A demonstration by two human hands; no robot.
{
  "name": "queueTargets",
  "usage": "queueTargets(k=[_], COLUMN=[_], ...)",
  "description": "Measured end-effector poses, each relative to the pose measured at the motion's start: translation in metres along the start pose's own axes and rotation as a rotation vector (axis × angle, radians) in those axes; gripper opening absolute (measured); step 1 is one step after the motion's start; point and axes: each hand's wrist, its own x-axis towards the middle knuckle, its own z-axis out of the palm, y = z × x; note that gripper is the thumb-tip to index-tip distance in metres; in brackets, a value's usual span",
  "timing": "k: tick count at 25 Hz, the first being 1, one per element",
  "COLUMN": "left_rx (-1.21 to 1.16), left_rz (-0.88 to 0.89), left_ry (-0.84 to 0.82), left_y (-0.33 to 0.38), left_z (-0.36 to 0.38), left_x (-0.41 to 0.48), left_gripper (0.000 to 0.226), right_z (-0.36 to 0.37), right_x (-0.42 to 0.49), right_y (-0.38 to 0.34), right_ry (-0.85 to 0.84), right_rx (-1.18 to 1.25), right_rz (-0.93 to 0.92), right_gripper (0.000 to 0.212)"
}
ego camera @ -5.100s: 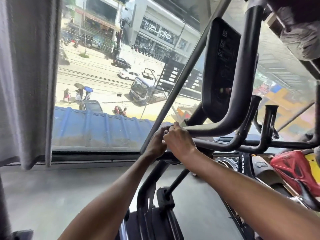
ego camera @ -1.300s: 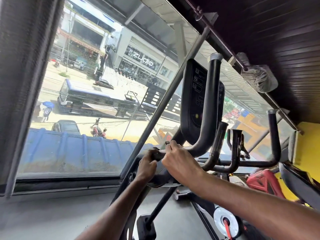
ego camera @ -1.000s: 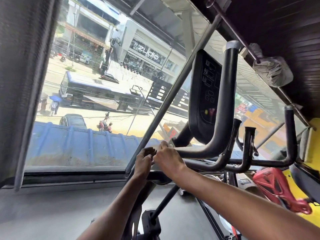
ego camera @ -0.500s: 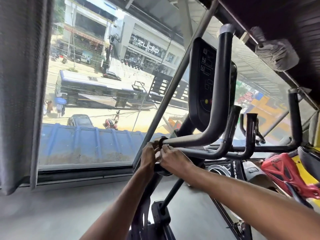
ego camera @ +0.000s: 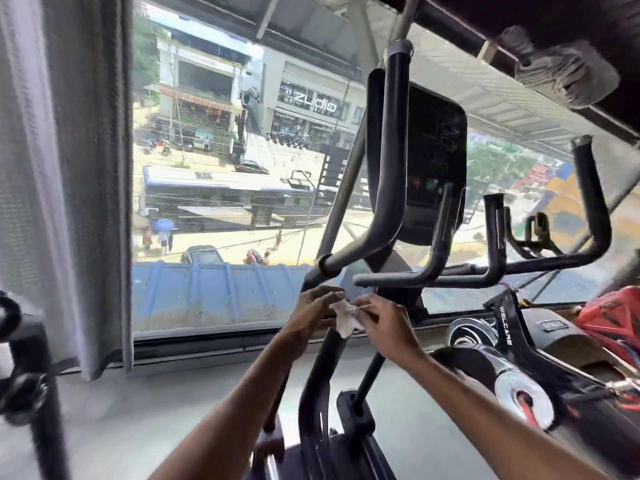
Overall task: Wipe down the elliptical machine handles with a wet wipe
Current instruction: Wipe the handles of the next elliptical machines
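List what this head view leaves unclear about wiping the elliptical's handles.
1. Wet wipe: crumpled between left hand and right hand, so its full shape is hidden.
2. Console: dark against the window, labels unreadable.
3. Black equipment at the left edge: blurred and cut off.
4. Elliptical base: cut off by the bottom edge.

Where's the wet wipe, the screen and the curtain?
wet wipe [ego camera: 346, 319]: head view, its crumpled white middle.
screen [ego camera: 434, 161]: head view, middle of its dark panel.
curtain [ego camera: 69, 168]: head view, a grey fold.

free gap below the handle bars [ego camera: 398, 280]; console [ego camera: 436, 161] and slanted post [ego camera: 341, 202] block above.
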Motion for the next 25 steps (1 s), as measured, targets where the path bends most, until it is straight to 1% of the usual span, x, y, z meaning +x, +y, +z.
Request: queueTargets(k=[2, 5, 7, 9, 12, 14, 17, 19, 22, 23, 25], left_rx=[0.073, 0.169, 0.199, 0.223, 0.240, 0.219, 0.183, 0.163, 0.181, 0.222, 0.303], left_rz=[0.051, 0.139, 0.138, 0.139, 0.145, 0.160, 0.163, 0.172, 0.185, 0.184, 0.189], left_ry=[-0.004, 0.030, 0.105, 0.225, 0.370, 0.452, 0.554, 0.635, 0.706, 0.710, 0.740], left_y=[-0.001, -0.001, 0.002, 0.005, 0.006, 0.008, 0.017, 0.028, 0.045, 0.049, 0.059], left_z=[-0.001, -0.001, 0.002, 0.004, -0.002, -0.008, -0.015, -0.020, -0.035, -0.041, -0.047], left_x=[-0.021, -0.054, -0.080, -0.110, -0.151, -0.182, -0.231, -0.264, -0.311, -0.324, -0.349], left_gripper=[0.022, 0.023, 0.025, 0.025, 0.034, 0.025, 0.017, 0.019, 0.028, 0.026, 0.011], right_z=[0.009, 0.012, 0.012, 0.015, 0.022, 0.025, 0.035, 0.040, 0.042, 0.043, 0.044], right_x=[-0.007, -0.024, -0.034, -0.051, -0.081, -0.097, -0.111, -0.123, -0.145, -0.149, -0.158], right_y=[0.002, -0.006, -0.013, -0.023, -0.045, -0.061, -0.094, -0.124, -0.174, -0.187, -0.210], right_ry=[-0.038, -0.029, -0.056, -0.172, -0.367, -0.452, -0.559, -0.608, -0.634, -0.661, -0.742], right_rx=[0.190, 0.410, 0.622, 0.785, 0.892, 0.947, 1.004, 1.050, 1.063, 1.086, 1.153], right_rz=[0.094, 0.164, 0.214, 0.240, 0.202, 0.169, 0.184, 0.188, 0.090, 0.061, 0.049], right_gripper=[0.014, 0.019, 0.014, 0.004, 0.013, 0.015, 0.006, 0.005, 0.010, 0.014, 0.021])
